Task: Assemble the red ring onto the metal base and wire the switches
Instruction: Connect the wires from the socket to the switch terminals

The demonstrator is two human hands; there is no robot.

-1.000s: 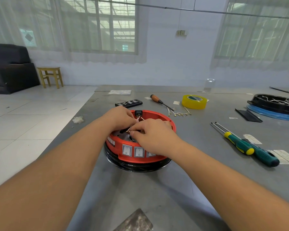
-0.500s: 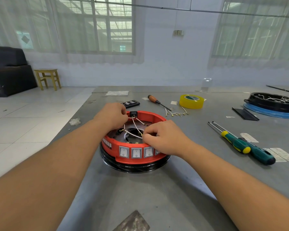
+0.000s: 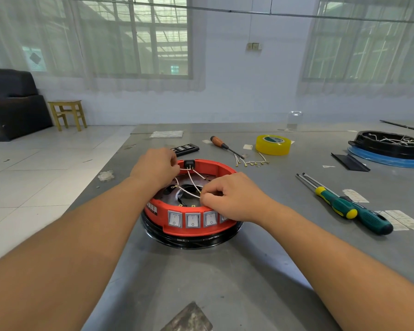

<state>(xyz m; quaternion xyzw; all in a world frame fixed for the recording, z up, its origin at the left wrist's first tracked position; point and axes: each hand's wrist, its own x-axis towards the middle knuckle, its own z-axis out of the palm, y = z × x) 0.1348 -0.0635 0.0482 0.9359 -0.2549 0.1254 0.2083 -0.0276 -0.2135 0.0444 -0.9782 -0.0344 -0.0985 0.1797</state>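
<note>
A: Where is the assembly sitting, and what is each grip doing?

B: The red ring (image 3: 196,225) is sitting on the metal base (image 3: 189,242), on the worktop (image 3: 273,271) directly under both hands. The left hand (image 3: 154,169) is pinching a white wire (image 3: 183,168) at the black connector (image 3: 189,163) on the far rim. The right hand (image 3: 227,199) is pinching the terminal end of another white wire (image 3: 189,192) just inside the near rim, above the row of switches (image 3: 193,219).

A: Is that terminal seating on a switch tab?

B: The fingertips (image 3: 207,199) are covering the contact point, so it cannot be confirmed; it is probably being lined up with a tab behind the third switch.

A: How should the step be carried out?

B: Recommended practice: the right grip is holding the terminal by its metal sleeve, not by the wire, and is pushing straight along the tab axis. The left grip is steadying the connector end so the lead is not pulling loose. The other leads crossing the opening between the two grips are best kept slack.

A: Hazards?

B: Angled pushing is likely to bend the tab. Spare leads (image 3: 252,162) are lying beyond the right grip, near the yellow tape (image 3: 273,145).
</note>
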